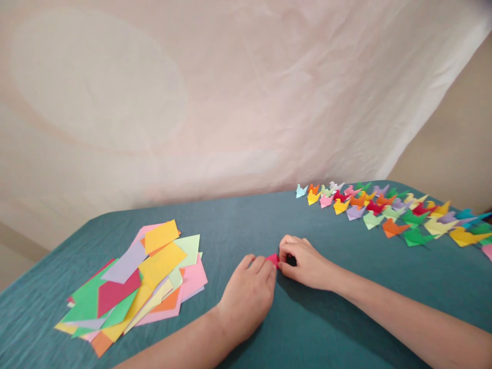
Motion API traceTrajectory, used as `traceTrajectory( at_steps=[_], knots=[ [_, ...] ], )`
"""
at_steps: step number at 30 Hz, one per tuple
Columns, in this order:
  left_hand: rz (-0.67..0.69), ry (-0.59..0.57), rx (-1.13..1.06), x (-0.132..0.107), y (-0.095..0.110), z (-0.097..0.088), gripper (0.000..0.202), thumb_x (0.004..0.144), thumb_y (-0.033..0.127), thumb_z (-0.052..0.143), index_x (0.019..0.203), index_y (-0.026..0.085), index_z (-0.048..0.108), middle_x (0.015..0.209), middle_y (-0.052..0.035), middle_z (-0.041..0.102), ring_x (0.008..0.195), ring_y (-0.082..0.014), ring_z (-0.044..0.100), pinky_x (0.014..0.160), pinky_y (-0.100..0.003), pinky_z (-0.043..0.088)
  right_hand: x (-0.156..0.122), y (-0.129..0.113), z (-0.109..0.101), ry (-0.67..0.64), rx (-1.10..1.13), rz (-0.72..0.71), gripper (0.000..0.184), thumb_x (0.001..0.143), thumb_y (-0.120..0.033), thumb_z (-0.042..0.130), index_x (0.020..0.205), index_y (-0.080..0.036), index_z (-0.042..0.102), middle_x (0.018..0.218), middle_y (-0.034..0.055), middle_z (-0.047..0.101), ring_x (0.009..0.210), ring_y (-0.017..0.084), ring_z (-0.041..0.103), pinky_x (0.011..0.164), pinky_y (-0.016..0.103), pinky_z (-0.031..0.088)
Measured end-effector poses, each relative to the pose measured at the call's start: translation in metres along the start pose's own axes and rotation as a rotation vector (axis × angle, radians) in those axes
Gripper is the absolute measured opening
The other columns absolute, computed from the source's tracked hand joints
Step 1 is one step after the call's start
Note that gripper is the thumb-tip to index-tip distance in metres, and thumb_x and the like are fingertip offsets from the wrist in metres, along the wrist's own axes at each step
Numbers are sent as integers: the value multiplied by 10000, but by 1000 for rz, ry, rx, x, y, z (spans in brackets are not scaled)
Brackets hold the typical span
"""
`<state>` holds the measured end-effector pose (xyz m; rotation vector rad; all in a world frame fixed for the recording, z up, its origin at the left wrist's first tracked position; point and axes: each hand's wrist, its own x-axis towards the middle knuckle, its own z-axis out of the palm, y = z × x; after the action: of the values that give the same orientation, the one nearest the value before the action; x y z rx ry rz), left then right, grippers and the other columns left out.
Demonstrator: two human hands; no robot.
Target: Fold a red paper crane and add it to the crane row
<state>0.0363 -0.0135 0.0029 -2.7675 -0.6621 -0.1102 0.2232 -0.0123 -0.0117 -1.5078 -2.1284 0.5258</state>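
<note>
between both hands' fingertips, small red paper (pixel 272 259), visible end toward right thumb, long axis unclear. left hand (pixel 251 289): fingers together over it, grip hidden; right hand (pixel 305 261): thumb, index pinching its end.

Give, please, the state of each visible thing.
Small red paper: apparently folded, partly hidden.
Left grip: palm down, fingers at that paper.
Right grip: pinched at that paper's edge.
Paper sheets: flat, overlapping, loosely piled.
Origami birds: folded, standing in rows.
Tablecloth: spread, lightly creased.
Backdrop cloth: hanging, wrinkled.
</note>
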Motion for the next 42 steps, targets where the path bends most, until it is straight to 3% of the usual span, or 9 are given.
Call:
traceTrajectory(
  at_steps=[8, 19, 29, 34, 42],
  knots=[
    [3, -23, 48, -3, 5, 0, 369, 866, 176, 417, 1195, 52, 531, 1143, -115, 583, 1064, -250, 481, 945, -383, 326, 1, -2, -1, -1, 0, 9, 96, 752, -157, 555, 657, -174, 546, 812, 8, 575, 777, 147, 522, 721, 293, 336],
    [-8, -52, 50, -3, 6, -1, 374, 867, 182, 414, 1202, 62, 529, 1145, -111, 583, 1065, -238, 486, 945, -367, 346, 0, -2, 1, 24, -1, 14, 88, 744, -151, 552, 660, -176, 549, 817, 10, 575, 781, 150, 523, 734, 303, 339],
    [32, -59, 46, -1, 1, -3, 362, 862, 179, 426, 1186, 58, 533, 1123, -117, 579, 1051, -243, 479, 928, -368, 348, -3, 1, 0, 48, 77, 17, 71, 746, -142, 582, 799, -189, 577, 831, 6, 590, 778, 153, 526, 742, 307, 365],
    [35, -73, 45, 0, 1, -5, 340, 862, 170, 427, 1164, 62, 543, 1105, -111, 578, 1042, -236, 474, 920, -361, 351, -7, 12, -6, 17, 189, -122, 216, 793, -52, 472, 856, -190, 627, 843, 18, 620, 786, 140, 556, 737, 283, 402],
    [40, -72, 48, 1, 0, -7, 332, 859, 160, 430, 1156, 64, 543, 1071, -107, 583, 1005, -230, 481, 891, -355, 361, -13, 17, -7, 30, -100, -401, 377, 772, -24, 439, 982, -231, 673, 931, 43, 635, 853, 170, 546, 779, 337, 398]
  ],
)
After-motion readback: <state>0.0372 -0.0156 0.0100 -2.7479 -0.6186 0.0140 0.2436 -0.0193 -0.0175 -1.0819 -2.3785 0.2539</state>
